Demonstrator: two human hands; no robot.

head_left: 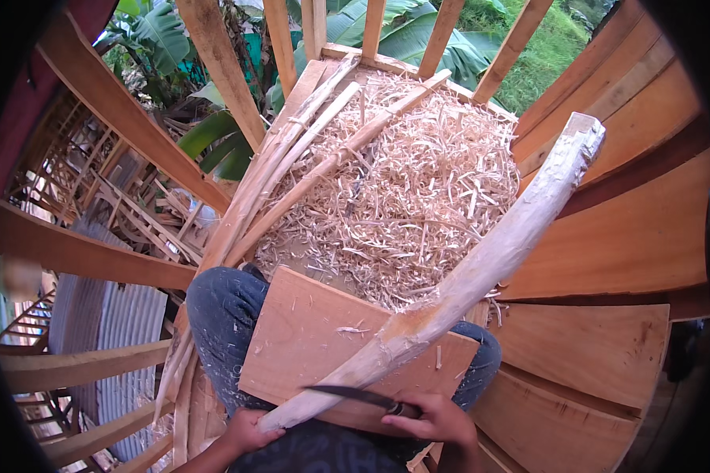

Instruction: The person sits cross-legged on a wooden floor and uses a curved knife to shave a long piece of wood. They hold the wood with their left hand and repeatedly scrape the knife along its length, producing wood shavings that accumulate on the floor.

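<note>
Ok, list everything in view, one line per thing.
Wooden pole: one, pale and peeled, slanting across the lap to upper right.
Knife: one, dark blade, laid on the pole's near end.
Board: one, light brown, flat on the knees.
Shavings: a heap, pale, on the floor ahead.
Split strips: several, pale, along the heap's left edge.
Railing slats: several, brown, left and top.
Plank floor: reddish brown, at right.
Left hand: grip on the pole's end.
Right hand: grip on the knife handle.

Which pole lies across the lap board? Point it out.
The thick pale pole, held near its lower end by the left hand and met by the right hand's knife. The thinner poles lie on the shavings.
</note>
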